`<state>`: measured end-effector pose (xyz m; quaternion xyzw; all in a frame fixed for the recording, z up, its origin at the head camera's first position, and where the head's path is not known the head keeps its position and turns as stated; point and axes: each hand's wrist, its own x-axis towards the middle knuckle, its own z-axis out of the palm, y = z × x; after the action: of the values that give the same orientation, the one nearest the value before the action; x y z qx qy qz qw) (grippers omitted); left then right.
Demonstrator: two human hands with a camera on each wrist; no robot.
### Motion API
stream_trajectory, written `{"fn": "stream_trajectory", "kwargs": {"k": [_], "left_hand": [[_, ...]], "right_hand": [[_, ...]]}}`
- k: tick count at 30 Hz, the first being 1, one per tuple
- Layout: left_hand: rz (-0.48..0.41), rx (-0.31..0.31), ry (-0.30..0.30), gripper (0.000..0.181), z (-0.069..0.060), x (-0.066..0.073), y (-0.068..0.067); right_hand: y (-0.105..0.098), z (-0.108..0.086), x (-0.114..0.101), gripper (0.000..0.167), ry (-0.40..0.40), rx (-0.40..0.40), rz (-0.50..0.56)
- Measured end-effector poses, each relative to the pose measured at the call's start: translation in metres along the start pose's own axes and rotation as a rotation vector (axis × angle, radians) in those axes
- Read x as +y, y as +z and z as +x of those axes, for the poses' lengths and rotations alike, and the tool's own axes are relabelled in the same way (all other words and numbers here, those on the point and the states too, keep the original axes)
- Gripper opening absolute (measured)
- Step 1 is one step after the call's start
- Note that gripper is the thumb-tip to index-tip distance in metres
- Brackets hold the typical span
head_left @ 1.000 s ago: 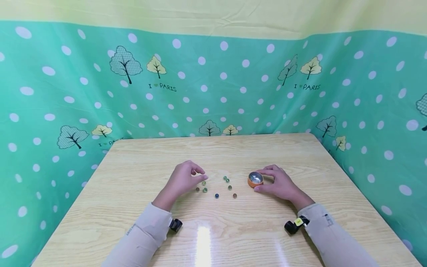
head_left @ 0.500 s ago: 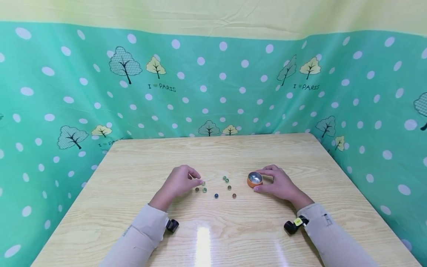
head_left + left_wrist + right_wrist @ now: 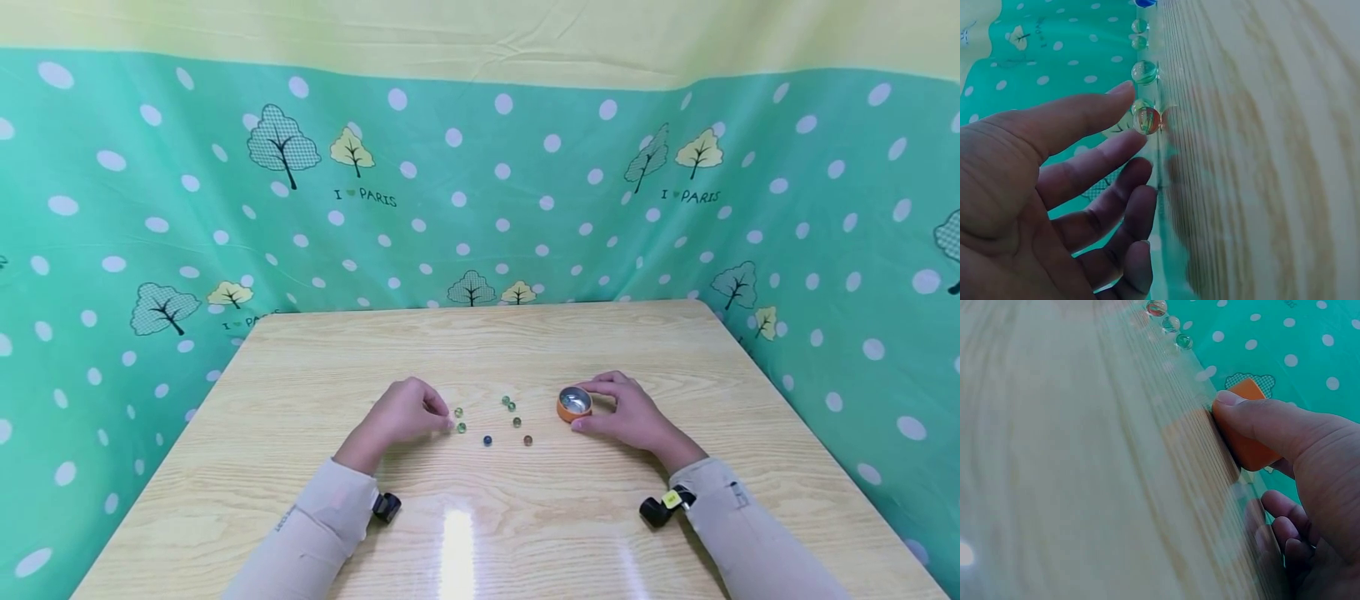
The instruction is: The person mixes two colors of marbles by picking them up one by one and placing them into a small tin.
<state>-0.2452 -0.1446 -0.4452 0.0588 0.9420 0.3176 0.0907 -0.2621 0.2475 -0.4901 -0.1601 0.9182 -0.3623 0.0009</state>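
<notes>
Left wrist view: near centre, reddish marble [image 3: 1147,120] lies just right of left hand [image 3: 1060,187], thumb and forefinger parted, empty; right hand [image 3: 626,412] grips orange cup [image 3: 574,406].

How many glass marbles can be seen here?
8: a reddish marble at the left hand, two green ones beside it, a blue one and a brownish one lowest in the head view, three greenish ones toward the orange cup. The cup may hide more.

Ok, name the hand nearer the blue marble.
Left. The left hand is left of the blue marble, a green marble between them; the right hand is farther off on its right, holding the orange cup.
</notes>
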Motion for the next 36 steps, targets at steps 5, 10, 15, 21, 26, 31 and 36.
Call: {"fn": "stream_trajectory", "kwargs": {"k": [5,10,15,21,26,31,36], "left_hand": [[0.043,-0.007,0.007,0.017,-0.0008,0.0,-0.0006],[0.056,-0.011,0.012,0.018,-0.0026,0.001,-0.0011],[0.058,-0.014,0.017,0.018,-0.004,0.0019,-0.0018],[0.062,-0.014,0.007,0.018,-0.0059,0.0032,-0.0027],[0.066,-0.012,0.003,0.016,-0.0064,0.0041,-0.0047],[0.06,0.005,0.002,0.015,-0.0061,0.0056,-0.0071],[0.054,0.02,0.0,0.014,-0.0064,0.0087,-0.01]], "right_hand": [[0.0004,0.0004,0.0014,0.062,-0.006,0.003,0.003],[0.0002,0.0,0.0033,0.063,-0.018,0.005,0.014],[0.0005,-0.0005,0.0033,0.063,-0.01,0.004,-0.001],[0.0006,-0.0002,0.0032,0.062,-0.022,0.006,0.012],[0.001,0.0006,0.0035,0.062,-0.027,0.006,0.02],[0.0014,0.0012,0.0041,0.063,-0.02,0.009,0.024],[0.0016,0.0013,0.0066,0.063,-0.016,0.01,0.016]]}}
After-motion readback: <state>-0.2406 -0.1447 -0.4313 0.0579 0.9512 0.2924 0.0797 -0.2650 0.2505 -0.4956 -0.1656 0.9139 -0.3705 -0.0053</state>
